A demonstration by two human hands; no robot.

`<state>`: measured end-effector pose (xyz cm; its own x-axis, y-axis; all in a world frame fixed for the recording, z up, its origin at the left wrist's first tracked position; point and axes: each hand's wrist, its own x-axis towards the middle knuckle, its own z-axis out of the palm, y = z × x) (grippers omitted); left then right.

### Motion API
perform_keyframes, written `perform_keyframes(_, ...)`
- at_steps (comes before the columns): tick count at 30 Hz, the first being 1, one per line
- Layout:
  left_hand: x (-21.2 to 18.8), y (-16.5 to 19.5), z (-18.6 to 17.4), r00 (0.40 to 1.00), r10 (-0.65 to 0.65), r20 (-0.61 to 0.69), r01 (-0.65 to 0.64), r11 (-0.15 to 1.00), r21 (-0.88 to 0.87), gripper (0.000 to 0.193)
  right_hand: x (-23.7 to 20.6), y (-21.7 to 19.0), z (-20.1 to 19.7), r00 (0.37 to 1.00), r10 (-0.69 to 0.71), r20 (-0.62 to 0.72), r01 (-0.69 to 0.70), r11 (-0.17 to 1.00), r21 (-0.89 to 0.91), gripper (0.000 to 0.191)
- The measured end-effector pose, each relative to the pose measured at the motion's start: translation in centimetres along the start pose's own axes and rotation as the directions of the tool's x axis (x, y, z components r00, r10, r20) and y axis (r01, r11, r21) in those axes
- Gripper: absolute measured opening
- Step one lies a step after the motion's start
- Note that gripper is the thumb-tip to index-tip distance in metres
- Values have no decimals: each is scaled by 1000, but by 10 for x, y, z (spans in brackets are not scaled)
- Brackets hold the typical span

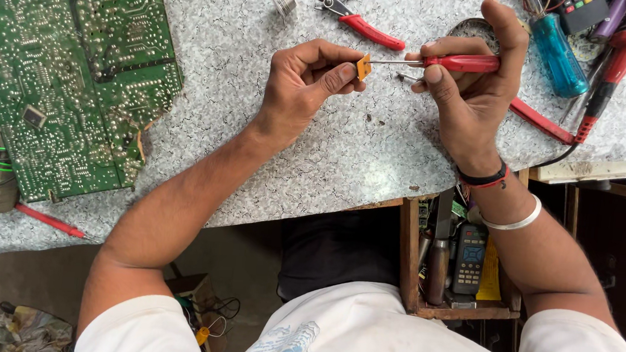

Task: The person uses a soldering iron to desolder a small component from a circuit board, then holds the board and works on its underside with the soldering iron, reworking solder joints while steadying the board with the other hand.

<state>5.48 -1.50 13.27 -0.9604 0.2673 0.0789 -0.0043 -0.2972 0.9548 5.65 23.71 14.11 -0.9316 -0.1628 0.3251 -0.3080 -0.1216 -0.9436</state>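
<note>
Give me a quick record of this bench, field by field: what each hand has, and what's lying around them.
left hand: pinches a small orange part at its fingertips
right hand: grips a red-handled tool, metal tip at the orange part
surface: speckled grey table
far left: green circuit board, solder side up
behind hands: red cutters, solder spool
far right: blue-handled screwdriver

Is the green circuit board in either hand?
No: the green circuit board lies on the table, apart from the left hand and right hand.
</note>
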Motion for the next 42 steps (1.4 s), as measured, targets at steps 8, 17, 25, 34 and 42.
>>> perform_keyframes(8,-4,0,0,999,32,-19,-30,996,81,18,-2,6,-5,998,-30,49,30,999,11,68)
perform_keyframes(17,-3,-2,10,995,79,-56,-61,958,280,15,9,2,-3,992,120,-27,-116,986,116,63)
perform_keyframes(25,9,-12,10,991,116,-61,-100,970,224,18,17,12,-7,977,200,-75,-178,955,236,47)
perform_keyframes(34,28,-11,5,982,167,-92,-148,973,179,18,22,16,-15,992,121,-33,-124,989,-81,20)
perform_keyframes(42,34,-4,9,986,149,-73,-132,971,201,17,22,5,-19,998,-56,-5,51,945,-324,17)
